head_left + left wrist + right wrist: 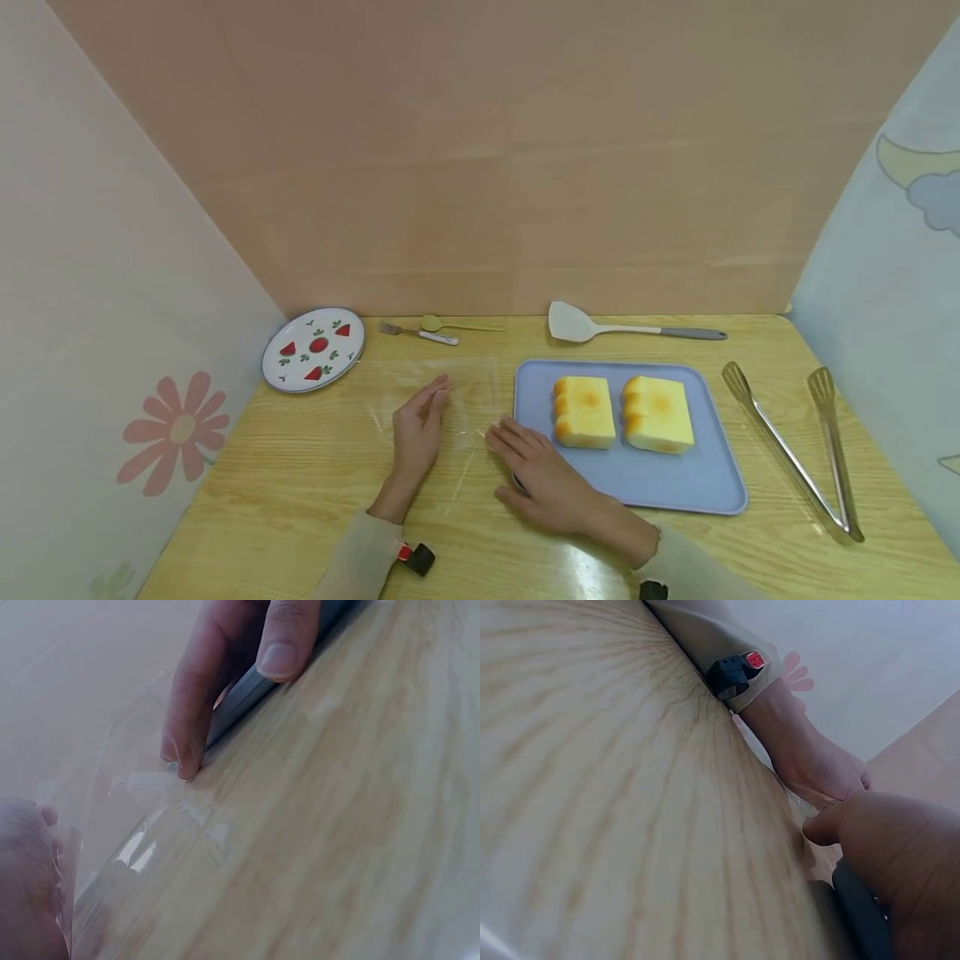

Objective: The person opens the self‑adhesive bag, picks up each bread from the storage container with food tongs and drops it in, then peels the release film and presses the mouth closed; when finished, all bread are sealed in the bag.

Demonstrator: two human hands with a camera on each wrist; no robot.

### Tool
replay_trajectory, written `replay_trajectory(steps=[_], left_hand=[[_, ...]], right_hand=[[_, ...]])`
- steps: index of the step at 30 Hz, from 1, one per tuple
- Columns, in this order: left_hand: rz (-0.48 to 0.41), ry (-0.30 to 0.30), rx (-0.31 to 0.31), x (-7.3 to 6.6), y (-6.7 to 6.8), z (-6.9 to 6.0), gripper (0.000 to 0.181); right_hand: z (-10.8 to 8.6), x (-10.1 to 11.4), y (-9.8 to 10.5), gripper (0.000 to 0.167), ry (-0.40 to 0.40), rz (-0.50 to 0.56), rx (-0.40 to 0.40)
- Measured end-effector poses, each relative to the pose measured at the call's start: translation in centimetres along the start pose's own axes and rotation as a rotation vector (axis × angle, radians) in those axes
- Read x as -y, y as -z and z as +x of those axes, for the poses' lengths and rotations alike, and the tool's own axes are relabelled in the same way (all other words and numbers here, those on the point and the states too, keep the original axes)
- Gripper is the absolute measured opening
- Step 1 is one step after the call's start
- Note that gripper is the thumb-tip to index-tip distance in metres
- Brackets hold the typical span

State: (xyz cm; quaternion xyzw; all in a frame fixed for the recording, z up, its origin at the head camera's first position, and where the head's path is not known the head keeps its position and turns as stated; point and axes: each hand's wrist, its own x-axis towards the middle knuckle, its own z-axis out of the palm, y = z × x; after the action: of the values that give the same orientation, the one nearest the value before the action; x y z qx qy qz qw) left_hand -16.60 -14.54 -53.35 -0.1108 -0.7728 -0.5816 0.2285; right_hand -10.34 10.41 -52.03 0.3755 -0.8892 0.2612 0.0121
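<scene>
Shows, well left of the blue tray point(652, 479), a round, smooth white plate point(315, 346); just left of the tray, pinches thin, clear plastic film point(476, 387) in the fingers of the left hand point(417, 429) and touches its edge with the straight fingers of the right hand point(551, 487), thumb apart. Holds two puffy, golden-browned bread slices point(588, 408) inside the round-cornered tray, with splayed, slotted metal tongs point(837, 457) to its right.

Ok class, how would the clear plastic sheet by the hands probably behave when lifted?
The clear plastic sheet would probably flop, since it looks thin and crinkled. It's likely light for its size, being see-through film. Glossy glints suggest it may slip.
</scene>
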Motion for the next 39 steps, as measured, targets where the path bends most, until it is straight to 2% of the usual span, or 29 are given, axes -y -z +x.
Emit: replay_trajectory(steps=[3, 6, 15, 20, 25, 28, 33, 39], left_hand=[[-0.013, 0.026, -0.02, -0.1, 0.0, 0.0, 0.021], [-0.019, 0.021, -0.033, -0.1, 0.0, 0.0, 0.02], [-0.026, -0.013, -0.032, 0.0, -0.1, 0.1, 0.019], [-0.011, -0.012, -0.023, 0.0, -0.1, 0.1, 0.02], [-0.019, 0.008, -0.014, -0.2, 0.0, 0.1, 0.022], [-0.024, 0.019, -0.011, -0.3, 0.0, 0.1, 0.022], [-0.021, 0.024, -0.005, -0.3, 0.0, 0.1, 0.023], [-0.011, 0.006, -0.007, -0.2, 0.0, 0.1, 0.023]], right_hand=[[-0.1, 0.0, 0.0, 0.077, -0.012, 0.012, -0.001], [-0.1, 0.1, 0.0, 0.077, -0.023, 0.031, -0.01], [-0.2, 0.3, 0.4, 0.082, -0.022, 0.059, -0.033], [-0.1, 0.6, 0.6, 0.083, 0.003, 0.066, -0.077], [0.0, 1.1, 1.1, 0.085, -0.01, 0.084, -0.094], [0.0, 1.5, 1.4, 0.087, -0.024, 0.114, -0.107], [-0.3, 2.3, 2.4, 0.086, -0.056, 0.221, -0.144], [-1.0, 3.0, 3.8, 0.08, -0.097, 0.3, -0.193]])
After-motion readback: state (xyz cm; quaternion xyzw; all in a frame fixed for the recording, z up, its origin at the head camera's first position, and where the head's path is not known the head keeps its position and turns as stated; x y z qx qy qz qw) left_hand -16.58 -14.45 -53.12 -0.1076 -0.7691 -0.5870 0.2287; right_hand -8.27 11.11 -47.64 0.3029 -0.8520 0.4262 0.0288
